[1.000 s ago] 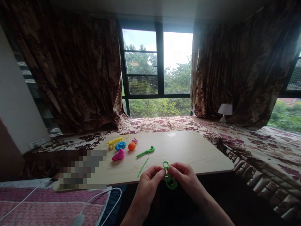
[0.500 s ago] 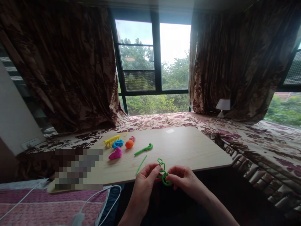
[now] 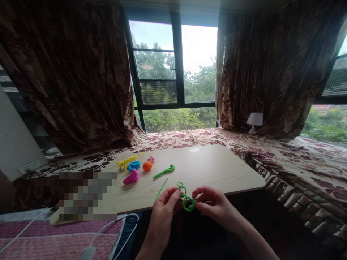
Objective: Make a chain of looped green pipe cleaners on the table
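Note:
My left hand [image 3: 166,206] pinches a chain of linked green rings [image 3: 187,208], apparently modelling clay, between thumb and forefinger just off the table's near edge. At the right edge of the largest ring are the thumb and forefinger of my right hand [image 3: 213,204], in a loose pinch. A smaller ring stands up above my left fingertips. Just past my left hand lies a thin green clay strip [image 3: 162,188], partly hidden by the hand. Farther back is a thicker green clay piece with a curled end [image 3: 164,171].
At the left of the pale table [image 3: 214,169] lie a magenta lump [image 3: 131,177], an orange ball [image 3: 147,166], a blue lump [image 3: 133,165], a yellow many-legged figure [image 3: 127,161] and a small pink piece [image 3: 151,159]. A white cable [image 3: 108,229] loops at lower left.
The green chain has shifted slightly left with my left hand. My right thumb has drawn back a little, and its grip looks looser. The whole view has moved slightly.

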`<act>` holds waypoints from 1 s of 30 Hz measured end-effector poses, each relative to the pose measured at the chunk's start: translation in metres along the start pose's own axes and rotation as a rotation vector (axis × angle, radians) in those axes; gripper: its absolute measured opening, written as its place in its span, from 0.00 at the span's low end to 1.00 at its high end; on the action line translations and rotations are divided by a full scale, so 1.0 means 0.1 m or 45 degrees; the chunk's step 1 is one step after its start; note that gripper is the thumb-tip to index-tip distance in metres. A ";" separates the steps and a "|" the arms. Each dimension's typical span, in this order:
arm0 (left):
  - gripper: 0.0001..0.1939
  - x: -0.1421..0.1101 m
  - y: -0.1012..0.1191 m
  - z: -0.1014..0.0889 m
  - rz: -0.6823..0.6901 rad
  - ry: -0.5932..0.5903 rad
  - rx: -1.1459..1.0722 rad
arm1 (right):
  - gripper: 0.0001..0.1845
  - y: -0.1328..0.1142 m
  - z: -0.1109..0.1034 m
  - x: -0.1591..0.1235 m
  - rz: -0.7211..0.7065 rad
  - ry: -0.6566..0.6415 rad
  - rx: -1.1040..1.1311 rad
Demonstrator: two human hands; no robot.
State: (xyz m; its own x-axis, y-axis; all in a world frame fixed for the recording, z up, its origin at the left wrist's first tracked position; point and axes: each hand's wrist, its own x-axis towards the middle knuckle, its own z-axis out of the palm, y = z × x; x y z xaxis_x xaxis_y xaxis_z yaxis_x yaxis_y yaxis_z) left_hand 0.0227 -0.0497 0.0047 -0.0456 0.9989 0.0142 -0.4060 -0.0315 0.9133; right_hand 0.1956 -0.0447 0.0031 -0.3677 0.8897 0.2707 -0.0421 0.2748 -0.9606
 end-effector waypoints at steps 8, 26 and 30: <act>0.17 -0.04 -0.03 0.08 0.009 -0.089 0.056 | 0.08 0.07 0.06 0.05 -0.059 0.071 0.085; 0.19 -0.11 -0.01 0.16 0.033 -0.145 0.090 | 0.10 0.14 0.09 0.09 -0.045 0.185 0.164; 0.20 -0.11 -0.02 0.15 0.027 -0.159 0.068 | 0.10 0.19 0.12 0.09 -0.036 0.187 0.157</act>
State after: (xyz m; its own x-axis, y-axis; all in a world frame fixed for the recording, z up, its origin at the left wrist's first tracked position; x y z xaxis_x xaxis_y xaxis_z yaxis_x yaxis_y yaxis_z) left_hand 0.0380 -0.0598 0.0086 0.0615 0.9948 0.0816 -0.3571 -0.0544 0.9325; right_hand 0.1803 -0.0355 -0.0130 -0.2255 0.9284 0.2953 -0.1673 0.2618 -0.9505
